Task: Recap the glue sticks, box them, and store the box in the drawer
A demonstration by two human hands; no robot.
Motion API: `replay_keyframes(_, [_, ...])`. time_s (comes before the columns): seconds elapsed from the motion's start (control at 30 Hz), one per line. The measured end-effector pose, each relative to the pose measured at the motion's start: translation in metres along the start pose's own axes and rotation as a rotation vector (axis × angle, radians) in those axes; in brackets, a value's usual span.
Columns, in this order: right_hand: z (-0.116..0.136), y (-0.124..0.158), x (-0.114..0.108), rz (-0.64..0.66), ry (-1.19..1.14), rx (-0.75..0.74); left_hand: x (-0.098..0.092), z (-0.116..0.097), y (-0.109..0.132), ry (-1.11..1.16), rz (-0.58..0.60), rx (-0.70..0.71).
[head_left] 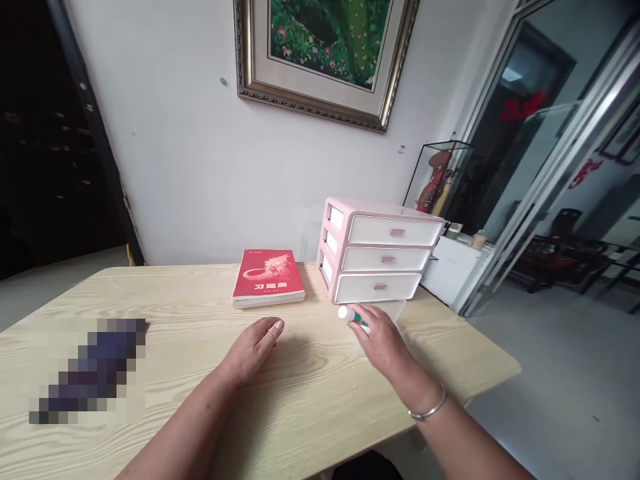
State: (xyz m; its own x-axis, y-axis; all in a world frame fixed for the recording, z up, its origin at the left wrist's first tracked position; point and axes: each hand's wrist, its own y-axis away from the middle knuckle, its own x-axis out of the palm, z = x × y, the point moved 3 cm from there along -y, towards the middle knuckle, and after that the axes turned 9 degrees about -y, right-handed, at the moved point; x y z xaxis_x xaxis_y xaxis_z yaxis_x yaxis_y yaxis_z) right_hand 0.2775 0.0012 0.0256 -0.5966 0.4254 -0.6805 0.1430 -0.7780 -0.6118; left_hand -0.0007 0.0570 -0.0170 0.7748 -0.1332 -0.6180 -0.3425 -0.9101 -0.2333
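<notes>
My right hand [380,337] is closed around a glue stick [346,313] with a white cap and a green label, held above the tabletop in front of the drawers. Below and behind that hand lies a clear plastic piece [397,311], mostly covered by the hand; I cannot tell whether it is a box or a sheet. My left hand [253,350] rests over the wooden table [300,427], fingers curled in and thumb against them, with nothing visible in it. A red book [270,272] lies on another book just beyond the left hand.
A pink and white drawer unit [383,257] stands at the table's back right, all three drawers closed. A blurred dark object [90,370] lies at the left. The table's right edge [500,357] borders the floor. A framed picture [320,100] hangs on the wall.
</notes>
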Motion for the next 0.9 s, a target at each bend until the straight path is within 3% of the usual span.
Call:
replay_keyframes(0.17, [-0.047, 0.011, -0.037, 0.154, 0.244, 0.165, 0.000, 0.002, -0.001, -0.016, 0.002, -0.042])
replay_keyframes(0.3, [-0.062, 0.019, -0.037, 0.298, 0.290, 0.217, 0.001, 0.008, -0.002, -0.042, 0.008, -0.063])
replay_keyframes(0.47, [-0.065, 0.023, -0.030, 0.332, 0.247, 0.224, 0.001, 0.018, -0.004, -0.092, 0.000, -0.092])
replay_keyframes(0.53, [-0.067, 0.023, -0.032, 0.271, 0.233, 0.204, 0.001, 0.021, -0.004, -0.106, -0.007, -0.105])
replay_keyframes(0.73, [-0.076, 0.015, -0.055, -0.173, 0.272, 0.104, 0.001, 0.025, -0.005, -0.150, -0.058, -0.102])
replay_keyframes(0.9, [-0.081, 0.005, -0.063, -0.179, 0.241, 0.076, -0.002, 0.031, -0.004, -0.198, -0.106, -0.140])
